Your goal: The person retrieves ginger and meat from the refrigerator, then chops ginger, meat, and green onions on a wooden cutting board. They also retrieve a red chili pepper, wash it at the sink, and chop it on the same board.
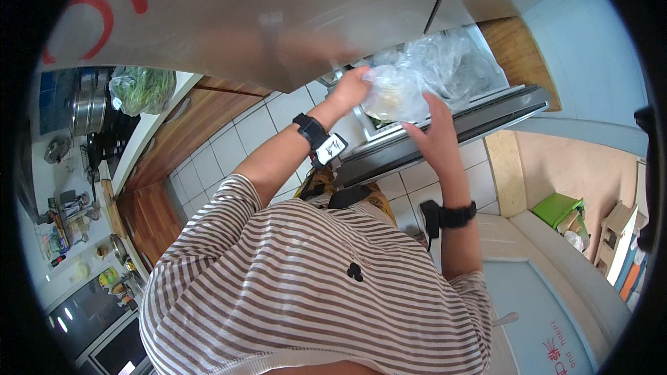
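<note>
Just above and right of the frame's centre, a clear plastic bag (394, 94) with pale yellowish contents lies over the near left end of an open drawer (511, 112). The bag is bulging and nearly as broad as it is long, so a definite long axis cannot be told; its upper-left margin points toward the left hand (351, 88), its rounded lower side toward the drawer's front edge. The left hand, entering from the lower left, is closed on that upper-left margin. The right hand (434, 132), reaching up from below, is held wide, thumb and fingers parted at the bag's lower right; whether the fingertips touch the film cannot be told. Crumpled transparent bags (455, 62) fill the drawer to the right of the held one. The drawer front runs obliquely, rising from lower centre to upper right. Black straps circle both wrists, the left strap (311, 130) bearing a white tag. Upper left: bagged green leafy vegetables (142, 89) beside a stainless-steel pot (89, 112) on the counter. Below the left forearm: pale floor tiles (244, 140). Right margin: a bright green bag (557, 210).
</note>
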`<state>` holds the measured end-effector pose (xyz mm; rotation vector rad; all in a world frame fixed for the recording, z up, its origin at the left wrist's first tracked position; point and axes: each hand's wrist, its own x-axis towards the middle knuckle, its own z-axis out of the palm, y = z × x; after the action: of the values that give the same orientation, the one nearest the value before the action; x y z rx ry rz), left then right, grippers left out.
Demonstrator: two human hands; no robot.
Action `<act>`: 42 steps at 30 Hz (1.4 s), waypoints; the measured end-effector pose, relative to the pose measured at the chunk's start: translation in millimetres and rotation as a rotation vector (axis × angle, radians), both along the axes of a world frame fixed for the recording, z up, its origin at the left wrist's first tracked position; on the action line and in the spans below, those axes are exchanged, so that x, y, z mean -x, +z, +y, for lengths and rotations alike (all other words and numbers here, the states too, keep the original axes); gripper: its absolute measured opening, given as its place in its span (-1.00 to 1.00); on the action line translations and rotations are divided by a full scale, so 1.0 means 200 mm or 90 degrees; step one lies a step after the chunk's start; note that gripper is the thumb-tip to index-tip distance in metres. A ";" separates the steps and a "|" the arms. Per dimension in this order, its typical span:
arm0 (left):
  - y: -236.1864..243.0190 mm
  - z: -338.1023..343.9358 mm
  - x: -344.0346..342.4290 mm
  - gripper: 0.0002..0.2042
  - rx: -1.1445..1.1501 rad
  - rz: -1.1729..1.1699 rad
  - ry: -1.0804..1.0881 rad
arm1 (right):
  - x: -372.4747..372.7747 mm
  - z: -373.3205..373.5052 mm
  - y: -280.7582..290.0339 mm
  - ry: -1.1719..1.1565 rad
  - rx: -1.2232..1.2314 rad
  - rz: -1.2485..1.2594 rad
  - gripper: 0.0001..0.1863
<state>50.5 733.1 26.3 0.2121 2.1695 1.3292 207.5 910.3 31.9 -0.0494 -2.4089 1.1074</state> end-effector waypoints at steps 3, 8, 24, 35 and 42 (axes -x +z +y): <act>0.09 0.11 -0.10 -0.73 -0.113 0.035 -0.067 | 0.26 -0.09 -0.05 -0.003 -0.042 -0.038 -0.36; 0.13 0.08 0.00 -0.72 -0.129 0.171 -0.055 | 0.48 0.05 -0.20 -0.085 0.085 -0.282 -0.55; -0.22 -0.03 -0.08 -0.67 0.286 0.563 -0.419 | 0.43 0.52 -0.12 -0.367 0.069 0.003 -0.70; 0.00 0.09 -0.06 -0.69 0.492 0.375 -0.554 | 0.18 0.41 0.31 -0.117 0.207 -0.191 -0.22; -0.09 0.15 0.04 -0.64 0.201 0.508 -0.049 | 0.14 0.13 0.50 -0.131 -0.052 0.001 -0.33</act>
<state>43.0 762.2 8.8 0.7994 2.9422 0.9124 179.4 937.1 131.7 -0.2637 -2.3830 0.9140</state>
